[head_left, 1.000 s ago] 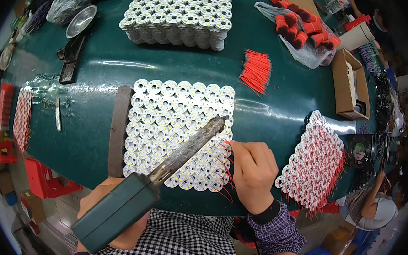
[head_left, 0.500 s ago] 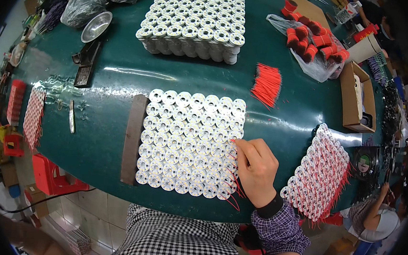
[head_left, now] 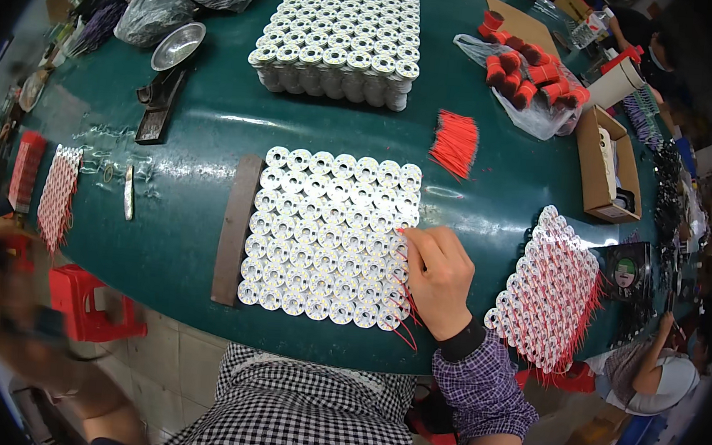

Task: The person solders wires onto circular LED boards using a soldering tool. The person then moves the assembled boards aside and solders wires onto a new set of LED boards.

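Note:
A sheet of round white LED discs [head_left: 321,236] in rows lies on the green table in front of me. At its right edge my right hand [head_left: 438,271] is closed, thumb and index finger pinching the end of a thin red wire [head_left: 400,230] against a disc. Below that hand, red wires [head_left: 405,318] trail from the lower discs of the right column. A dark flat bar [head_left: 237,230] stands along the sheet's left side. My left hand [head_left: 7,300] is at the far left, off the table and smeared by motion; its fingers cannot be made out.
Cut red wires [head_left: 454,142] lie beyond the sheet, near a tall stack of discs [head_left: 336,54]. Wired disc sheets are at right [head_left: 547,296] and left [head_left: 58,199]. Bundled red wires fill a plastic bag [head_left: 540,120]. A cardboard box [head_left: 607,171] stands right; a red stool [head_left: 90,306] left.
My left arm has swung up into view at the left, blurred. My right hand stays pinching at the sheet's right edge, and the whole view has shifted slightly.

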